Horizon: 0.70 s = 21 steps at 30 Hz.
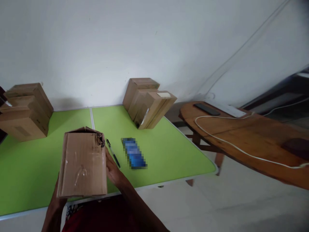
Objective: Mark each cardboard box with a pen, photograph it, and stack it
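Head view: both hands are gripping a cardboard box [83, 162] from its sides at 7 o'clock of the frame, holding it over the near edge of the green counter [169, 151]. Left hand [56, 196] is mostly hiding under the box's lower left corner; right hand [113, 170] is pressing flat on the right side, fingers wrapped out of sight. Box top right corner is looking torn, with tape wrinkling across the face.

Pen [113, 153] is lying just beside the right hand at 1 o'clock from it; a blue flat item [134, 153], blurred, is sitting a bit further right. Box stacks are standing at 10 o'clock [25, 111] and 12 o'clock [148, 101] against the wall. Wooden side table [253, 138] with a white cable [229, 145] is sitting at 3 o'clock.

Risks, my read: the side-only grip could slip on the glossy tape and drop the box off the counter edge; the torn corner could be letting contents spill; lowering to the right could be knocking the pen away.
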Available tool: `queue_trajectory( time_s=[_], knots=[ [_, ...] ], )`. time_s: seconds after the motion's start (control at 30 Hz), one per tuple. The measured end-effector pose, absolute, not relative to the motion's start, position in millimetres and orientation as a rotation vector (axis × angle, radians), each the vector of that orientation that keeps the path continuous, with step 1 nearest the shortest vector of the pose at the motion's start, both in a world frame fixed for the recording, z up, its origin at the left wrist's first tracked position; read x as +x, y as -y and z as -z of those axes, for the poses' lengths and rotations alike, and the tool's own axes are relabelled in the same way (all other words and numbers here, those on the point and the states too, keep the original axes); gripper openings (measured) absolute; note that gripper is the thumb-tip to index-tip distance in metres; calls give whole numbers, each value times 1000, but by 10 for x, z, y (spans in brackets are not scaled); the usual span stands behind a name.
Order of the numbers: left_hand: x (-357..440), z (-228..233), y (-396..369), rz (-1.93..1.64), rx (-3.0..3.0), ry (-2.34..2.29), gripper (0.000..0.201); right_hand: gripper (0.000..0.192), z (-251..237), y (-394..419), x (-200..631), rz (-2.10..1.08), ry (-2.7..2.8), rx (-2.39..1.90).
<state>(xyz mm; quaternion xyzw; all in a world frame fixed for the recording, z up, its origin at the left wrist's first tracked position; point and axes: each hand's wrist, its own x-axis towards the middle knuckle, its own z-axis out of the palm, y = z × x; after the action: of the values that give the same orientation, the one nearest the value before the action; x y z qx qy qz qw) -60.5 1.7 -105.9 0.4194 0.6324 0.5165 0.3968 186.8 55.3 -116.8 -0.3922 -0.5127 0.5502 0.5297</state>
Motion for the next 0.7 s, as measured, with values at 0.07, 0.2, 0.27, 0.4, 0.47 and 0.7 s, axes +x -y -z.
queue_trajectory(
  time_s=[0.07, 0.2, 0.27, 0.4, 0.47, 0.7],
  knots=[
    [-645, 930, -69, -1290, 1079, -1581, 83, 115, 1204, -590, 1926, -1328, 1141, -917],
    [-554, 633, -125, -1291, 1117, -1520, 86, 115, 1150, -639, 2083, -1298, 1172, -936],
    [-452, 462, -110, -1274, 1138, -1456, 96, 105, 1075, -622, 2151, -1292, 1226, -933],
    [-278, 128, -58, -1250, 1294, -1422, 116, 94, 907, -524, 2223, -1262, 1292, -888],
    [-215, 3, -47, -1343, 1444, -1476, 115, 95, 832, -464, 2228, -1269, 1308, -879],
    [-35, -219, -28, -1336, 1644, -1432, 62, 81, 289, -224, 2230, -1176, 1299, -835]
  ],
)
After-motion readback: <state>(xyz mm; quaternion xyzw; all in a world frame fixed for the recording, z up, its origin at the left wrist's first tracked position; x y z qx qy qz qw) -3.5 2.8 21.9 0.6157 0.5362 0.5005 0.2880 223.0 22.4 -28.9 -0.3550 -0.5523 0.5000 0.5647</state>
